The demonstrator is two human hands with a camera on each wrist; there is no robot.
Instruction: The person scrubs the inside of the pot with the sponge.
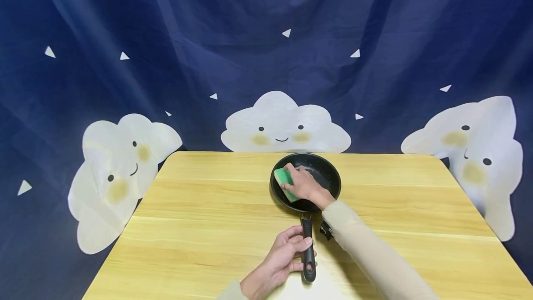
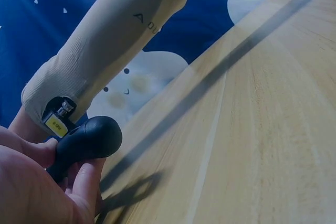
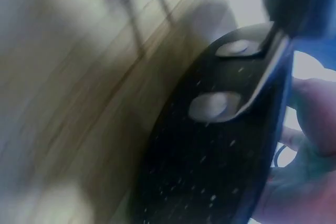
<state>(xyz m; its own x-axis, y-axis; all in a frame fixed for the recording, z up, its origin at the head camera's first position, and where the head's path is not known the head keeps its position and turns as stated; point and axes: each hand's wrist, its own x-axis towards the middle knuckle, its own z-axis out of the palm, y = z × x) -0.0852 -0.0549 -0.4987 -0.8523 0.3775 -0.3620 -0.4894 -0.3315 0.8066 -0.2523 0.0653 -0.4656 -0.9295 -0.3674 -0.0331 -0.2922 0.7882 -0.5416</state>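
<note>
A black frying pan (image 1: 326, 175) is near the table's far edge, its handle (image 1: 307, 251) pointing back toward me. My left hand (image 1: 281, 256) grips that handle, thumb on top and fingers around the far side; the rounded handle end (image 2: 102, 136) shows in the left wrist view. Inside the pan, my right hand (image 1: 307, 185) holds a green sponge (image 1: 283, 177) with a pale side against the left part of the inner surface. In the right wrist view the pan's speckled outer wall (image 3: 194, 166) and two rivets appear, with part of the right hand (image 3: 310, 156) beyond the rim.
The pale wooden table (image 1: 200, 226) spreads out on both sides of the pan. Behind it hangs a dark blue curtain (image 1: 250, 27) with white clouds and triangles. A small black device (image 1: 326, 229) sits at the right wrist, close to the handle.
</note>
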